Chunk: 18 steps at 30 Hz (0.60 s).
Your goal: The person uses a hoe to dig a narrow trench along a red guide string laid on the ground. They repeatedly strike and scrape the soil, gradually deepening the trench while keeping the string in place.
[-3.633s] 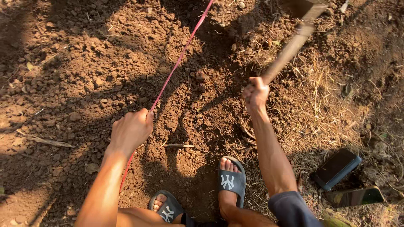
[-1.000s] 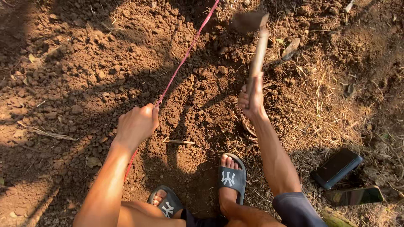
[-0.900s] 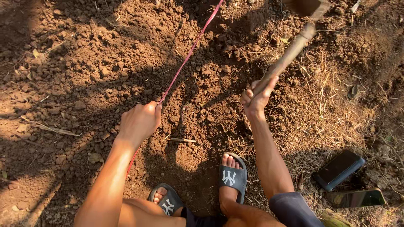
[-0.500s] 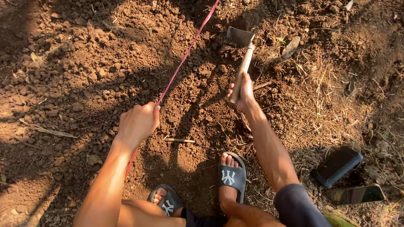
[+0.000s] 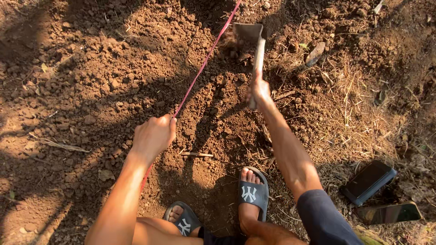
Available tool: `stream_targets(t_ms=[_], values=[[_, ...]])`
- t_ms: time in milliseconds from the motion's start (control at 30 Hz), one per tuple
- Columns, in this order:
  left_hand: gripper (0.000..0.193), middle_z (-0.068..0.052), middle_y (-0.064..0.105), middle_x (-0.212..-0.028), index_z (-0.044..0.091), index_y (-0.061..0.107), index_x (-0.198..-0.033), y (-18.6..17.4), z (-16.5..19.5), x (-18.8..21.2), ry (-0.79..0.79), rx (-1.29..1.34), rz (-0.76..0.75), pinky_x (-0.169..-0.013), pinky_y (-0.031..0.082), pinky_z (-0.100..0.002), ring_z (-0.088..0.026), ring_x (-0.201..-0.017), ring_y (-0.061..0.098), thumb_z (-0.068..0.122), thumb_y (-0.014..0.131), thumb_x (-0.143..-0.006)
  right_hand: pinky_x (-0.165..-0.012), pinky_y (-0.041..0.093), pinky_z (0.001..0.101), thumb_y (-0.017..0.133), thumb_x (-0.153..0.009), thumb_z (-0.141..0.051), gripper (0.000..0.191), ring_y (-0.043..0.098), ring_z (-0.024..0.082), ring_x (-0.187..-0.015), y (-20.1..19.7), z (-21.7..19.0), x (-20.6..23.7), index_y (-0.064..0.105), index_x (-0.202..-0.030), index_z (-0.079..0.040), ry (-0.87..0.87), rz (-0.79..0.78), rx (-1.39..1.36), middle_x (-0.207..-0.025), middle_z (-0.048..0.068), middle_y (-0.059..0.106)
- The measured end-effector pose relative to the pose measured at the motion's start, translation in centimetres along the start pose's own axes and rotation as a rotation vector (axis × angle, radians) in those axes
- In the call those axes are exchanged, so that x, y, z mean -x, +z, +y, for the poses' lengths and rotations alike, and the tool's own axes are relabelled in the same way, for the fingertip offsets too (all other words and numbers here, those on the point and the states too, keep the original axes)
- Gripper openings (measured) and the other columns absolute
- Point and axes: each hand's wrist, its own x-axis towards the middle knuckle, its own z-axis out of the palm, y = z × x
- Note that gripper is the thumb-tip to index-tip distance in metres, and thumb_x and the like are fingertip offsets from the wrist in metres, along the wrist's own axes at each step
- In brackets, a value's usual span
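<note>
Left hand [image 5: 154, 134] is fisting around the red string [image 5: 205, 60], which is running taut over loose soil [image 5: 91, 81]. Right hand [image 5: 258, 90] is gripping the hoe [image 5: 254, 41] handle; beyond it, the blade is meeting soil just beside the string.

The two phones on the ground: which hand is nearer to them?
Right. The right hand grips the hoe handle, up and left of the phones. The left hand, closed on the red string, is farther away, on the other side of the feet.
</note>
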Motion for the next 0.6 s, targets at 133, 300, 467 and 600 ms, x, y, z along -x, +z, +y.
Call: stream_targets(t_ms=[133, 300, 467, 600], values=[[0.036, -0.012, 0.062, -0.051, 0.004, 0.067, -0.089, -0.1, -0.4, 0.3, -0.036, 0.025, 0.01, -0.048, 0.056, -0.045, -0.028, -0.044, 0.066, 0.027, 0.045, -0.107, -0.033, 0.05, 0.0326, 0.043, -0.106, -0.055, 0.056, 0.055, 0.013, -0.042, -0.9, 0.5, -0.8, 0.058, -0.093, -0.002, -0.283, 0.13, -0.305, -0.061, 0.003, 0.057], [0.031, -0.015, 0.065, -0.055, 0.007, 0.068, -0.093, -1.0, -0.1, 0.4, -0.055, -0.004, 0.019, -0.056, 0.058, -0.048, -0.032, -0.051, 0.068, 0.028, 0.049, -0.106, -0.028, 0.043, 0.0306, 0.038, -0.103, -0.066, 0.064, 0.049, 0.014, -0.037, 1.7, 0.9, -0.8, 0.058, -0.092, -0.006, -0.484, 0.379, -0.808, -0.057, 0.005, 0.052], [0.034, -0.015, 0.07, -0.063, 0.01, 0.068, -0.099, -2.0, 0.3, -0.1, -0.193, 0.05, -0.173, -0.077, 0.057, -0.052, -0.032, -0.062, 0.073, 0.032, 0.043, -0.105, -0.031, 0.051, 0.031, 0.033, -0.098, -0.069, 0.067, 0.054, 0.013, -0.04, 1.1, 1.8, -1.0, 0.056, -0.09, -0.007, -0.16, -0.013, 0.194, -0.06, 0.002, 0.057], [0.043, -0.013, 0.069, -0.071, 0.011, 0.07, -0.096, -2.3, -0.3, -0.3, -0.199, 0.017, -0.129, -0.087, 0.047, -0.066, -0.032, -0.071, 0.07, 0.038, 0.038, -0.103, -0.031, 0.045, 0.0293, 0.041, -0.102, -0.066, 0.065, 0.05, 0.012, -0.041, -0.5, 1.8, -1.2, 0.056, -0.091, -0.004, -0.33, 0.104, -0.054, -0.061, 0.001, 0.053]])
